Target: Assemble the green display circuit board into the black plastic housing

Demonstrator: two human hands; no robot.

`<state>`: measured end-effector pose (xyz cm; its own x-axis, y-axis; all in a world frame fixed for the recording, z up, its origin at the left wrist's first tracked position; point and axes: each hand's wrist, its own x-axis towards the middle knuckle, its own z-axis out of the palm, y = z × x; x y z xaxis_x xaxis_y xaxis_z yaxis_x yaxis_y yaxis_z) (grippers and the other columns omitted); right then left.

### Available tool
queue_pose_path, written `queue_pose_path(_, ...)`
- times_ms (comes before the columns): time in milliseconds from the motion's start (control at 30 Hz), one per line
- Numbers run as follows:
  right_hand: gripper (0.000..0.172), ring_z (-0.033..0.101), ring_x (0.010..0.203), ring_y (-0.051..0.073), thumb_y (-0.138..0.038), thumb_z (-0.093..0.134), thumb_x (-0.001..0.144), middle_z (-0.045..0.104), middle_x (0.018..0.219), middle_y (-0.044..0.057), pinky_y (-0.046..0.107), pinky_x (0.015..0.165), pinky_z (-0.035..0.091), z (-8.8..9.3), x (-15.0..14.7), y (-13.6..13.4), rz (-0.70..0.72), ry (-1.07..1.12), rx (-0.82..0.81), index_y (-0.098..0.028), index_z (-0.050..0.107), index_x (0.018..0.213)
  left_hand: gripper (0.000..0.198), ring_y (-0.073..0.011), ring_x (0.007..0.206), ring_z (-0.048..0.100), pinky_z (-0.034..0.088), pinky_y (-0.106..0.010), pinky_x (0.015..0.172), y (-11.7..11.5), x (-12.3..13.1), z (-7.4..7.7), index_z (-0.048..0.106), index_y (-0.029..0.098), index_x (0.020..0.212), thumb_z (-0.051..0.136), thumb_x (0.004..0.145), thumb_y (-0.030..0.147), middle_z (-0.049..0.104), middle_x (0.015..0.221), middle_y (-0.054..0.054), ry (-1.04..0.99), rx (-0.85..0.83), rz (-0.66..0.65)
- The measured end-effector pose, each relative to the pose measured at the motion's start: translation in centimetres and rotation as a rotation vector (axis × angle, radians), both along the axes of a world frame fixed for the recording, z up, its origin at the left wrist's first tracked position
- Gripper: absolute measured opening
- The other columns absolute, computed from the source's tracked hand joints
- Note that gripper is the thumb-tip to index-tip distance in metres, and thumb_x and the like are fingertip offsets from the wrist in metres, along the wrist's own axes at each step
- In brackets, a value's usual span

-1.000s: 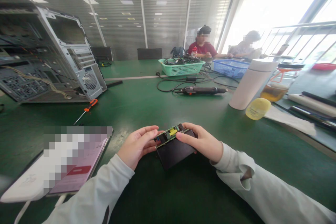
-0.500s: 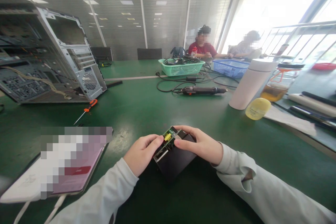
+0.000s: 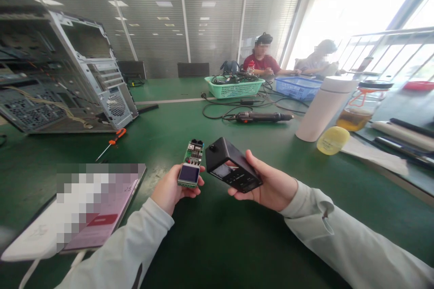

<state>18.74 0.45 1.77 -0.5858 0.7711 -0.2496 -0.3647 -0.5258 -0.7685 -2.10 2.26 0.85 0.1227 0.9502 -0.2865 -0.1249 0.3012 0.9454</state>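
In my left hand (image 3: 172, 187) is a green circuit board (image 3: 193, 156) with a small dark screen (image 3: 189, 173) at its near end and dark parts at its far end. The fingers wrap it from below and from the side. My right hand (image 3: 271, 184) grips a black box-shaped casing (image 3: 232, 165) with a window cut in its side, tilted toward me. Board and casing are apart, with a narrow gap between them, both above the green table (image 3: 217, 244). The fingers beneath each piece are partly hidden.
An open computer case (image 3: 111, 99) stands at left, an orange-handled screwdriver (image 3: 111, 143) before it. A corded electric screwdriver (image 3: 262, 117) lies ahead, near a green basket (image 3: 233, 90) of cables. A white bottle (image 3: 323, 108) stands right. Two people sit across the table.
The circuit board has come out of the black casing. My left hand has moved left with the board, and my right hand has turned the casing so its window shows.
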Motion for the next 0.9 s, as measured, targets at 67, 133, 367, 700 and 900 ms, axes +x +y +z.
queue_pose_path(67, 0.052, 0.063, 0.071, 0.016, -0.049, 0.018, 0.101, 0.059, 0.085, 0.008, 0.021, 0.062, 0.053, 0.1, -0.2, 0.1, -0.010, -0.013, -0.145, -0.012, 0.048, 0.121, 0.031, -0.0129, 0.042, 0.055, 0.041, -0.023, 0.044, -0.1, 0.1, 0.3, 0.065, 0.011, 0.072, 0.042, 0.076, 0.031, 0.064, 0.055, -0.005, -0.009, -0.035, 0.013)
queue_pose_path(133, 0.060, 0.063, 0.070, 0.017, -0.047, 0.008, 0.100, 0.057, 0.075, 0.007, 0.023, 0.061, 0.053, -0.1, -0.3, 0.2, 0.032, -0.008, -0.217, -0.009, 0.049, 0.121, 0.033, -0.0125, 0.041, 0.054, 0.041, -0.023, 0.044, -0.2, 0.2, 0.6, 0.066, 0.009, 0.079, 0.041, 0.078, 0.031, 0.064, 0.054, -0.005, -0.015, -0.053, 0.016)
queue_pose_path(367, 0.061, 0.063, 0.075, 0.015, -0.039, 0.001, 0.099, 0.059, 0.081, 0.007, 0.020, 0.066, 0.051, -0.8, -0.3, 0.2, 0.201, 0.089, -0.207, -0.010, 0.053, 0.112, 0.034, -0.0120, 0.042, 0.055, 0.040, -0.021, 0.043, -0.3, 0.3, 0.7, 0.066, 0.009, 0.081, 0.038, 0.080, 0.028, 0.063, 0.054, -0.004, -0.005, -0.054, 0.033)
queue_pose_path(700, 0.052, 0.062, 0.072, 0.013, -0.038, 0.002, 0.102, 0.056, 0.089, 0.007, 0.018, 0.061, 0.049, -0.9, -0.7, 0.2, 0.131, 0.056, -0.172, -0.013, 0.046, 0.115, 0.032, -0.0119, 0.042, 0.054, 0.041, -0.021, 0.042, -0.1, 0.3, 0.6, 0.066, 0.008, 0.083, 0.044, 0.076, 0.031, 0.063, 0.055, -0.004, -0.034, -0.067, 0.047)
queue_pose_path(900, 0.051, 0.061, 0.087, 0.018, -0.060, 0.039, 0.094, 0.055, 0.101, 0.011, 0.020, 0.065, 0.052, -1.5, -1.1, -0.1, -0.011, -0.109, 0.118, -0.014, 0.043, 0.113, 0.034, -0.0116, 0.042, 0.054, 0.041, -0.020, 0.042, -0.3, 0.3, 0.7, 0.067, 0.008, 0.084, 0.042, 0.078, 0.030, 0.062, 0.053, -0.004, -0.031, -0.064, 0.052)
